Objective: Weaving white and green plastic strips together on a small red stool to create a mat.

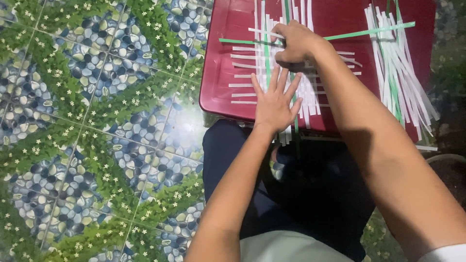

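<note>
Dark trousers (pixel 291 194) fill the foreground at six o'clock, knees tucked under a red tray (pixel 218 73) that rests there like a bench. Left hand (pixel 275 99) lies spread flat, pinning the woven white paper strips (pixel 301 92) so they don't shift. Right hand (pixel 293 43), toward twelve o'clock, pinches a green strip (pixel 242 41) crossing the weave. Spare strips (pixel 395 68) wait at two o'clock.

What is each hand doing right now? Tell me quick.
Left hand: open, fingers spread, pressing flat on the woven white paper strips.
Right hand: curled, fingertips on the long green paper strip; a grip cannot be told.
</note>
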